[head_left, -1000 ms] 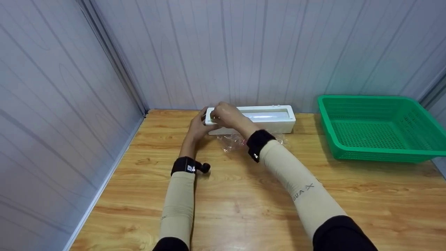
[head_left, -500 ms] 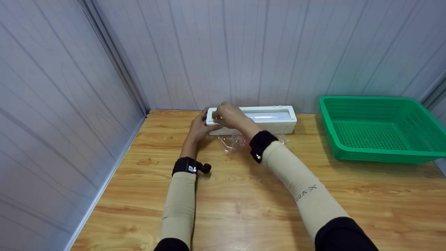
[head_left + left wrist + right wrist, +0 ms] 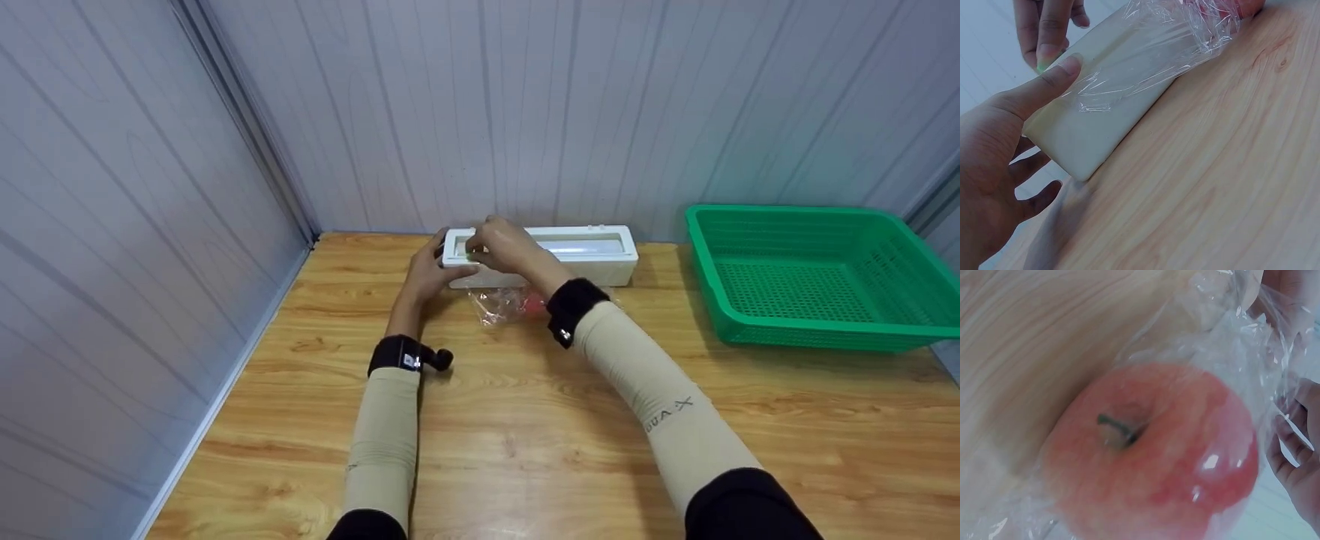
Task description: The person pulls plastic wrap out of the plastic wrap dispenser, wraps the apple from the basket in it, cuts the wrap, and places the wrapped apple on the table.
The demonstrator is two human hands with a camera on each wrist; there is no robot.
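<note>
Overhead, wooden table (image 3: 525,420) meets grey panelled walls (image 3: 450,112)

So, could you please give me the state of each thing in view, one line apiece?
cling-film dispenser: lying flat on the table by the wall, film pulled out in front.
cling film: drawn out, crumpled, covering the apple.
apple: on the table, stem up, under film.
green basket: upright, nothing visible inside.
left hand: holding the dispenser's end.
right hand: fingertips on the dispenser's top.
</note>
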